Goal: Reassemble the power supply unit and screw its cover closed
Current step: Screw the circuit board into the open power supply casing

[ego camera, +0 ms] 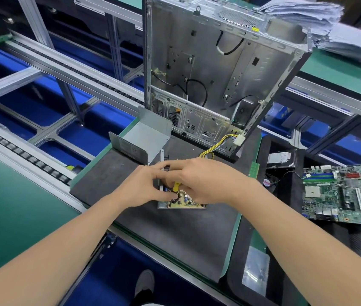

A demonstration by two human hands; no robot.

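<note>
The open power supply base [181, 203] lies on the dark foam mat [175, 235], its yellowish circuit board showing between my hands. My left hand [144, 186] curls over the unit's left side, fingertips down among the components. My right hand [199, 180] covers the unit's top and right side, fingers bent over a yellow part [176, 187]; what each hand grips is hidden. The grey sheet-metal cover [142, 138] stands apart just behind the unit, to the left. Yellow and black wires [217, 146] run from the unit to a white connector [239, 139].
An empty computer case [219, 69] stands upright behind the mat. A green motherboard [340, 193] lies on the black tray at right, with a small fan [269, 181] and a drive [281, 157] near it. Roller conveyor rails run along the left.
</note>
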